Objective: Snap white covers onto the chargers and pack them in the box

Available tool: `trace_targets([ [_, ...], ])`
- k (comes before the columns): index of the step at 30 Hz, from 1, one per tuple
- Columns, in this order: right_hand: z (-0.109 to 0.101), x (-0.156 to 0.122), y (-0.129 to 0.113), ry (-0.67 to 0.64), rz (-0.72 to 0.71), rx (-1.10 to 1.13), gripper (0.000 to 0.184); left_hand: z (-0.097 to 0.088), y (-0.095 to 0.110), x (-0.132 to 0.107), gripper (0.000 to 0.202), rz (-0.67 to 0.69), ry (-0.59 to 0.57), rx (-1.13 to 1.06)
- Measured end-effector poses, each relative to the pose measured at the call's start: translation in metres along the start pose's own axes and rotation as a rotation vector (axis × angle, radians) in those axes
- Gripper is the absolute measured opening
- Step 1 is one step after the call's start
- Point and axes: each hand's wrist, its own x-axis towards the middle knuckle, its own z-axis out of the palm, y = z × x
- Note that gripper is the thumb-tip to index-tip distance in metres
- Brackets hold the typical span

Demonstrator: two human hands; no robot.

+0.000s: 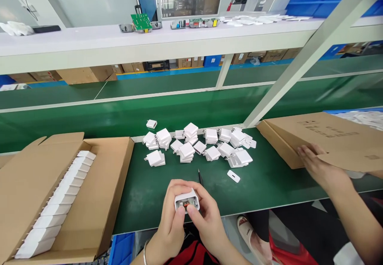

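Observation:
Near the table's front edge, a white charger housing (178,197) is held between both hands, its open end toward me with electronic parts visible inside. My left hand (169,223) is closed around its left side, the thumb at the opening. Around the right side my right hand (209,217) is closed, and its thumb presses at the same opening. Just beyond the fingers lies a thin dark pointed tool (200,177), partly hidden by my right hand. A white end cap with a slot (233,176) rests to the right. Farther back are piles of white chargers (187,150), some with prongs showing.
At left, an open cardboard box (110,193) contains a row of white chargers (61,195). Another person's hand (321,169) touches a cardboard box (317,137) at right. A slanted post (284,85) rises behind the table. Circuit boards (141,22) sit on the shelf above.

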Motion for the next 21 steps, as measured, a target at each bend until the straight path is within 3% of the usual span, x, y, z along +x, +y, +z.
trace_targets([
  [3, 0.0, 0.001, -0.001, -0.019, 0.019, 0.039, 0.049, 0.004, -0.003, -0.001, 0.033, 0.006, 0.06, -0.002],
  [8, -0.003, 0.003, -0.001, -0.039, 0.018, 0.084, 0.058, 0.007, -0.005, 0.0, 0.031, 0.003, 0.04, -0.033],
  [13, 0.0, 0.008, 0.007, 0.009, 0.055, 0.046, 0.043, 0.007, -0.008, 0.002, 0.029, 0.001, 0.062, 0.012],
  [21, 0.003, 0.017, 0.027, -0.011, 0.088, 0.083, 0.043, 0.003, -0.024, 0.009, 0.029, -0.086, 0.078, 0.0],
])
